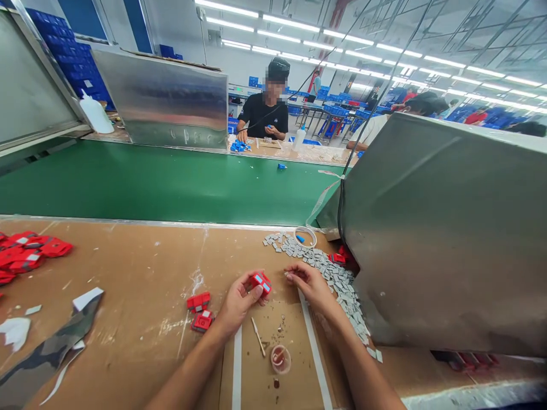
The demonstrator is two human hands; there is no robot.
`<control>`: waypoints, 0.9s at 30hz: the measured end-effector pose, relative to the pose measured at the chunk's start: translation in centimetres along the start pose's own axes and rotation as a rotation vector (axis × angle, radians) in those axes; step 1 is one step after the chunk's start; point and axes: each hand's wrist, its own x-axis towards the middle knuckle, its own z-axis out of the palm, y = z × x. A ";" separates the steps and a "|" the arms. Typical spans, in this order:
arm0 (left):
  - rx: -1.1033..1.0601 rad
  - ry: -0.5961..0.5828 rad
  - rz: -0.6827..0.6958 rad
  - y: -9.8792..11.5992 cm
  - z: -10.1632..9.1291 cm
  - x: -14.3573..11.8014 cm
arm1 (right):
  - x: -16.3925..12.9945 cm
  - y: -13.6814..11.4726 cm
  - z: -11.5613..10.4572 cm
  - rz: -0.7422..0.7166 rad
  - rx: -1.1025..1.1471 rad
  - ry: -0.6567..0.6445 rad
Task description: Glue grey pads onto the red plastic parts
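My left hand (240,299) grips a small red plastic part (261,282) with pale rectangles on its face. To its right, my right hand (311,285) has thumb and fingertips pinched together; whatever is between them is too small to make out. Small grey flat pieces (342,282) lie heaped just beyond and beside that hand. Below both hands, a clear cup (281,359) of reddish-brown liquid stands on a cardboard sheet (294,327), near a cotton swab (258,336). Two more red parts (200,310) rest left of my left wrist.
A pile of red parts (29,253) lies far left, above a camouflage-patterned strip (55,347). A tape roll (305,237) sits at the grey heap's far end. A metal panel (444,239) bounds the right side. Across the green belt (171,185) sits another person (267,108).
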 end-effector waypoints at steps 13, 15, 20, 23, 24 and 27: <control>0.148 -0.026 -0.019 -0.2 -0.5 0.4 | -1.8 -4.6 1.8 0.123 0.373 -0.082; 0.167 -0.039 -0.017 -0.1 -0.5 0.5 | -2.0 -4.7 2.5 0.114 0.369 -0.070; 0.173 -0.060 -0.035 0.3 -0.2 0.4 | -2.1 -4.6 3.5 0.077 0.297 -0.035; 0.182 -0.070 -0.035 0.3 -0.1 0.4 | -2.2 -4.3 3.7 0.039 0.216 -0.002; 0.187 -0.069 -0.030 0.3 -0.2 0.4 | -2.2 -4.3 3.7 0.022 0.184 0.003; 0.197 -0.063 -0.010 0.1 -0.3 0.4 | -2.3 -4.2 3.6 -0.044 0.075 0.018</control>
